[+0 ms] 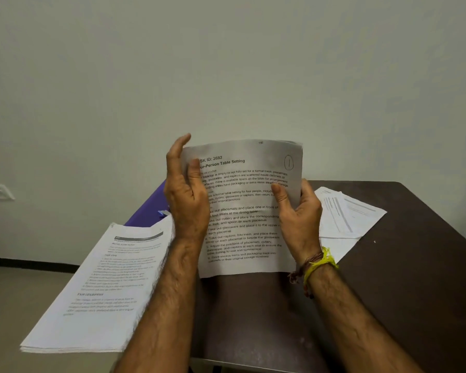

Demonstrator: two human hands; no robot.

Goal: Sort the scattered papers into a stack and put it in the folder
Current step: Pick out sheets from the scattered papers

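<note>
Both forearms rise from the near edge of the dark table [388,292], lifting a printed sheet [245,211] upright above it. The right hand [299,219] pinches the sheet's right edge, thumb on the front. The left hand [186,192] meets the left edge, fingers loosely curled, index raised. Left of the sheet lies a paper stack [100,289], overhanging the table; behind it, a purple folder [148,208]. Loose papers [345,216] lie right.

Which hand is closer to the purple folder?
Left. The left hand is right beside the purple folder, overlapping its edge in view. The right hand holds the raised sheet farther right.
</note>
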